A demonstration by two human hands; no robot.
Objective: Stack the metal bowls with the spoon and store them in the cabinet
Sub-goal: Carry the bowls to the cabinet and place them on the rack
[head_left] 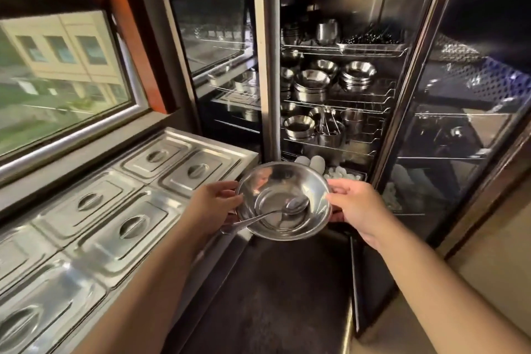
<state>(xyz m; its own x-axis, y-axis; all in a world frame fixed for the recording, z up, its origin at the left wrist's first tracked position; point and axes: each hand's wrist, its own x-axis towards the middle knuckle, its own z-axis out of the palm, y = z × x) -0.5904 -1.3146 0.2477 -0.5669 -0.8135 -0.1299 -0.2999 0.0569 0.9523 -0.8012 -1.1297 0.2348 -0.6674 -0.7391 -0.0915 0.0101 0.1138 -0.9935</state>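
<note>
Open cabinet [330,72] ahead, wire shelves holding steel bowls. Left hand [214,204] and right hand [357,204], arms extended, fingers closed on opposite rims of metal bowl [283,181]; spoon [267,214] lies inside.

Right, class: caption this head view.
Both hands, left hand and right hand, carry round metal bowl holding spoon toward open cabinet.

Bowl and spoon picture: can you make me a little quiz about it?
1. True or false: the spoon lies inside the metal bowl.
2. How many hands hold the bowl?
3. The cabinet door is: A open, B closed.

Key: 1 true, its handle sticks out over the rim. 2 two, the left hand and right hand at opposite sides. 3 A.
</note>
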